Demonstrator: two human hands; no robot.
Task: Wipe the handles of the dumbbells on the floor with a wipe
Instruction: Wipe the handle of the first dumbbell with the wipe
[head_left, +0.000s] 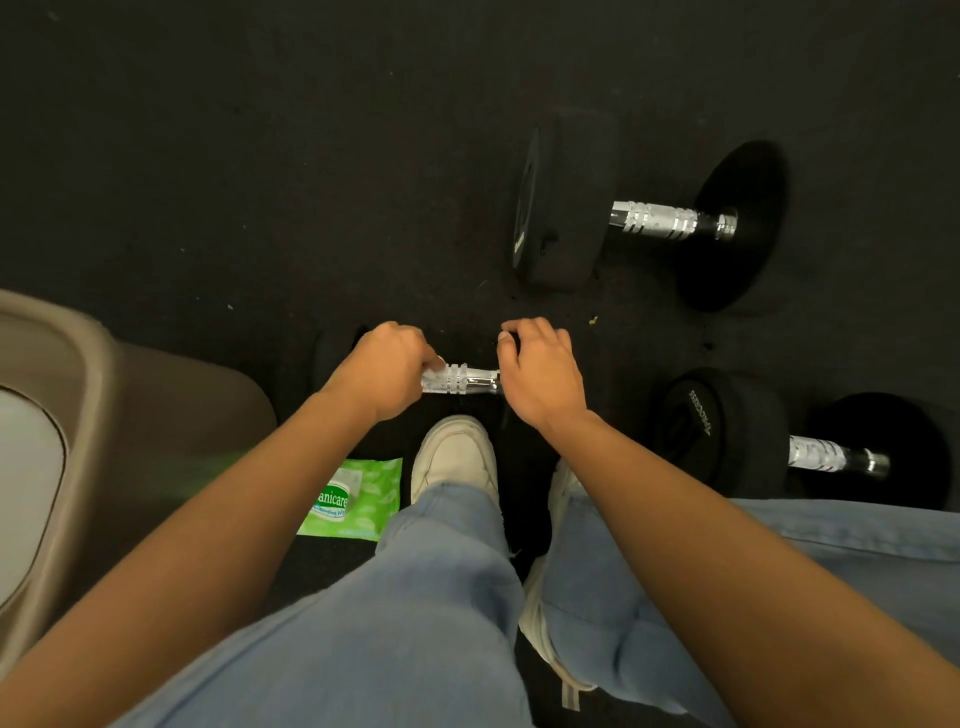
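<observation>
- Two hands work together: the left hand (382, 374) pinches a soft wipe (434, 370) round the near dumbbell (467, 380) at its knurled bar, while the right hand (543, 374) curls over its dark end.
- Likely heavy, rigid and prone to rolling, so steady it by the end weight.
- Beyond on the floor (260, 182) are a far dumbbell (652, 221), a right dumbbell (815, 453) and a green packet (358, 499).

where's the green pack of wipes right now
In the head view the green pack of wipes lies flat on the dark floor, lower centre, just left of the white shoe and right of the tan container.
</observation>
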